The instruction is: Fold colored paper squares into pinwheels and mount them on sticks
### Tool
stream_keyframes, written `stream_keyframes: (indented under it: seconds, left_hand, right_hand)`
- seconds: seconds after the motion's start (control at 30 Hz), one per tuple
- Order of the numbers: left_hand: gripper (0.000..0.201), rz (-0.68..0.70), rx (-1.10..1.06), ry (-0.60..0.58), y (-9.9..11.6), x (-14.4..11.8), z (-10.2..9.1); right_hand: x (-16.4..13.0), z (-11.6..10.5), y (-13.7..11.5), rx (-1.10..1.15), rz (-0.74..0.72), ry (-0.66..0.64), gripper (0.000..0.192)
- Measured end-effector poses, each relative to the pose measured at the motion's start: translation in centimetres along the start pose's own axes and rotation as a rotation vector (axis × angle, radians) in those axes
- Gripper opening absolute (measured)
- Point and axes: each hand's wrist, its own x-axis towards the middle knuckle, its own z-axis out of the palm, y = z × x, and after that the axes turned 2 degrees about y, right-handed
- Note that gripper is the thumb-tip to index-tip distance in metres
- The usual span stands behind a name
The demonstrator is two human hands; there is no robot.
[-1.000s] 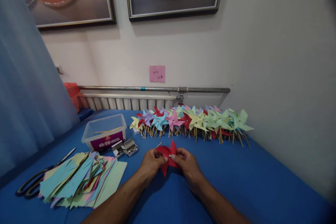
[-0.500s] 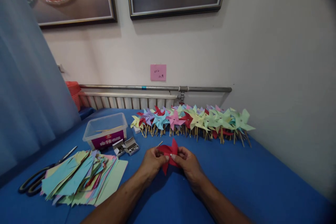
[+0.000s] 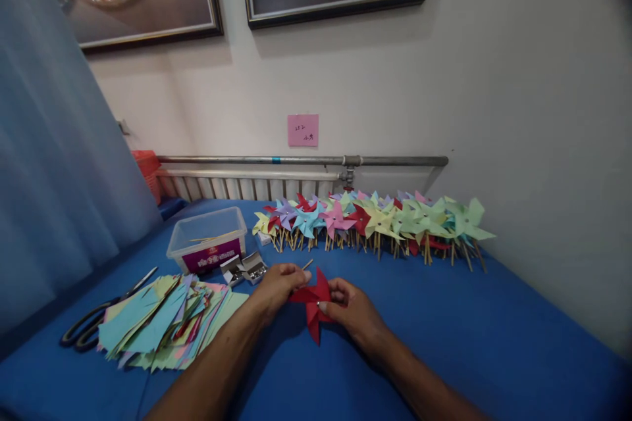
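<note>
While both hands, left hand [image 3: 276, 284] and right hand [image 3: 351, 306], pinch the red pinwheel [image 3: 312, 302], pinning looks underway, needing steady pressure on its stick [image 3: 307, 264].

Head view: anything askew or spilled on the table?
Nothing spilled. The paper stack is fanned out unevenly, and scissors lie partly under its left edge. Both hands, left and right, hold the red pinwheel.

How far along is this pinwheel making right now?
Done: a long row of finished pinwheels lies by the wall. In hand: the left hand and right hand hold a red pinwheel. Left: a thick pile of cut paper waits beside the scissors.
</note>
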Motion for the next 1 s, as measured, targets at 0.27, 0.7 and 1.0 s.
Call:
stream_keyframes:
  seconds: [0.27,0.7,1.0]
  left_hand:
    - [0.022,-0.075,0.046,-0.089,-0.1,-0.1,0.3]
    - [0.022,-0.070,0.013,-0.098,-1.2,0.5,0.7]
    - [0.021,-0.045,0.004,-0.091,-1.7,0.7,0.9]
  right_hand:
    - [0.0,0.0,-0.1,-0.031,0.043,-0.023,0.036]
    - [0.4,-0.2,0.2,0.024,0.089,-0.006,0.044]
    - [0.8,-0.1,0.9,0.034,0.088,0.046,0.044]
